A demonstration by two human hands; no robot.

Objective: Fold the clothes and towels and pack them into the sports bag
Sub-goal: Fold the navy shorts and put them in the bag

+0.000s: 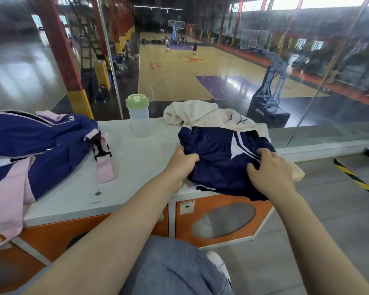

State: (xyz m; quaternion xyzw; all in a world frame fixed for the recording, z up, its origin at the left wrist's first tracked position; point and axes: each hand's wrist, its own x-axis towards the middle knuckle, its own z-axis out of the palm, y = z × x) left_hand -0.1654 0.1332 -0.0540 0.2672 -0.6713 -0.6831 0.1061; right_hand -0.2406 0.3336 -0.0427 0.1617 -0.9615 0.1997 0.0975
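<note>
Navy sports shorts (219,158) with white stripes lie crumpled on the right part of the white counter top (141,158). My left hand (180,165) grips the shorts' left edge, fingers curled into the cloth. My right hand (268,173) grips the right side of the shorts near the white stripes. A cream towel (198,112) lies bunched behind the shorts. The navy sports bag (36,143) with pink straps lies on the counter's left part, its zip open along the top.
A clear bottle (137,107) with a green lid stands at the counter's back edge, against a glass wall over a basketball court. Orange cabinet fronts (222,218) are below the counter. A yellow-black striped bar (358,179) lies on the floor at right.
</note>
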